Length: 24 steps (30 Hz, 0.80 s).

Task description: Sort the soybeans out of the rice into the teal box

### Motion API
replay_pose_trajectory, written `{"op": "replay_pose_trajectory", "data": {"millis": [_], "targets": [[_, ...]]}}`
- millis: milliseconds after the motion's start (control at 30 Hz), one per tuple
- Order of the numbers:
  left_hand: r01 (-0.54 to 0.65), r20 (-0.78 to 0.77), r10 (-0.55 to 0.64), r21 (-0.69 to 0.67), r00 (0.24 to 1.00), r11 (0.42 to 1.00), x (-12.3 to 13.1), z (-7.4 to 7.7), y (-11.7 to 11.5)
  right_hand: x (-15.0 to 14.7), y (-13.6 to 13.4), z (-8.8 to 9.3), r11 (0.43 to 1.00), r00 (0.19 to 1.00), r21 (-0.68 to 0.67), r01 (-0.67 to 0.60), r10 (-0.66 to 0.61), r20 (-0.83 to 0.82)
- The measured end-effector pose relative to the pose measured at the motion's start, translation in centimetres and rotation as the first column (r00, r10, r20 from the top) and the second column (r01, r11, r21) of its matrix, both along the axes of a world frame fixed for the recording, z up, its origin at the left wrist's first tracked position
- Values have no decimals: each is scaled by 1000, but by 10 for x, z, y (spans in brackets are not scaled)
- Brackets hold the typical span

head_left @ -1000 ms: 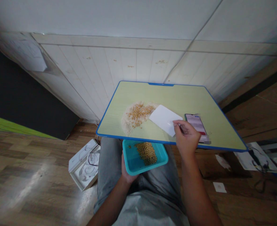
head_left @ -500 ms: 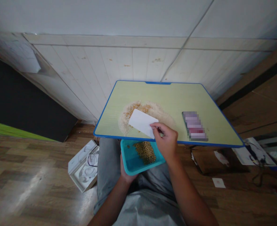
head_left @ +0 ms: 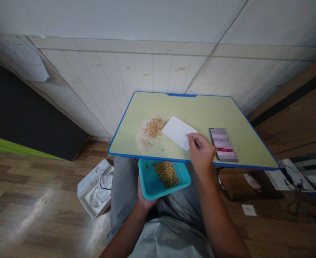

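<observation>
My right hand (head_left: 202, 152) pinches the near right corner of a white card (head_left: 178, 132), which is held over the yellow-green table (head_left: 214, 111). Left of the card lie yellow beans (head_left: 155, 128) among pale grains (head_left: 142, 140). Below the table's front edge, my left hand (head_left: 144, 199) grips a turquoise tray (head_left: 149, 191) by its left side; its fingers are mostly hidden under the tray. Inside the tray, a heap of greenish-yellow beans (head_left: 167, 174) lies toward the right, with a few loose ones at the left.
A phone (head_left: 224, 144) lies on the table's right part. An open white box (head_left: 96, 190) stands on the floor at the left. At the right are a brown box (head_left: 252, 186), cables (head_left: 292, 179) and a small white paper (head_left: 249, 210). A wall is behind the table.
My right hand and the white card have moved to the right, and more of the yellow beans and grains show. My left hand and the tray have hardly moved.
</observation>
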<state>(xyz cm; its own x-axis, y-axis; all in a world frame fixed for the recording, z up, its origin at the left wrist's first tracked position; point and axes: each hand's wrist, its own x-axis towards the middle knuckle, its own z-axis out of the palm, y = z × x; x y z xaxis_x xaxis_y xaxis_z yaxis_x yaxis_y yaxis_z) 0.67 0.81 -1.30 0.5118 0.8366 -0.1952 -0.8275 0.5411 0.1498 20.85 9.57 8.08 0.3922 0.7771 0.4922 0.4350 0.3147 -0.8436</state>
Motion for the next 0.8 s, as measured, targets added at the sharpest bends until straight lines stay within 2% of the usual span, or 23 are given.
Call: {"op": "replay_pose_trajectory", "data": {"millis": [133,333,567,800], "targets": [[12,8,-12,3,1000,1000,-3,-3,-2,6,1,3,998,997,40,38,-35,-62],[42,14,-42,-1,999,999,-4,-4,-4,18,6,6,993,996,77,89,-87,-27],[16,0,-16,-11,1000,1000,-2,-6,-4,18,-1,1,998,999,55,-11,9,31],[6,-9,-7,-25,1000,1000,-2,-4,-5,17,-6,2,998,999,59,-10,8,32]]}}
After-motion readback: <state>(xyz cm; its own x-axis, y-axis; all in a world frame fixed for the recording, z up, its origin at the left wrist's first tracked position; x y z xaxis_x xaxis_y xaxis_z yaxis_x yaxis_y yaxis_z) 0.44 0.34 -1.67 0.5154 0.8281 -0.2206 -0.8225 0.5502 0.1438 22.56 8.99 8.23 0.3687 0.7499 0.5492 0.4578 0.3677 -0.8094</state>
